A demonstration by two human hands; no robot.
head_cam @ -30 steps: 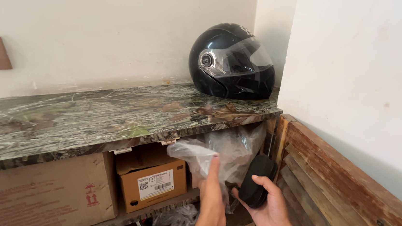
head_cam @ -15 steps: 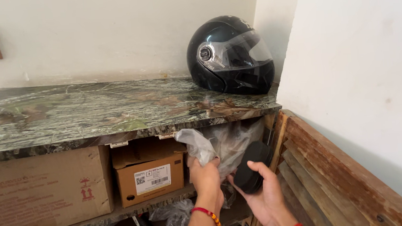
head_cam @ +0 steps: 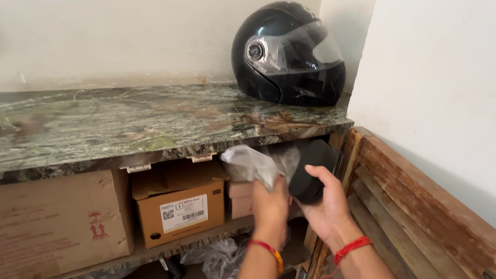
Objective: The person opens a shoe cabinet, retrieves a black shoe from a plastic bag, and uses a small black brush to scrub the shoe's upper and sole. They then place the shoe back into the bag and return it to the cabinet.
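Both hands have risen toward the shelf's underside since a moment ago. Below the marble counter [head_cam: 110, 133] sit a large cardboard box [head_cam: 40, 229] and a smaller labelled box [head_cam: 182, 208]. Next, the left hand [head_cam: 270, 206] is fisted around a crumpled clear plastic bag [head_cam: 250, 164], while the right hand [head_cam: 326, 207] cups a black rounded case [head_cam: 314, 172] just beside it. Farther right, a black helmet [head_cam: 288, 55] rests on the counter.

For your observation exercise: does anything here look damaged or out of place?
Yes. The small brown cardboard box under the green marble counter has a torn, ragged top flap. Crumpled clear plastic bags lie loose on the lower shelf.
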